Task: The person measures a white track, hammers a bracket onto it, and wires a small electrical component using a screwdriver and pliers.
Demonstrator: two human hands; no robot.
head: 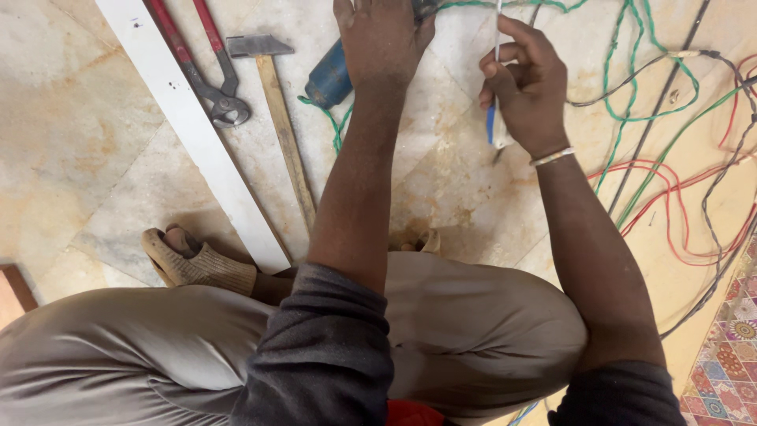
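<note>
Meanwhile, on a marble floor [79, 118], the right hand [527, 87] is closed around a white-and-blue tool [495, 118]; the left hand [382, 39] grips green wire [505, 4] (beside a blue power tool [330, 76]); pincers [206, 71] and hammer [276, 110] lie nearby.

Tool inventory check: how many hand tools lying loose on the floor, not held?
2. Red-handled pincers lie beside the white strip; a wooden-handled hammer lies just right of them. The blue tool under the left hand isn't counted; more may lie out of frame.
</note>
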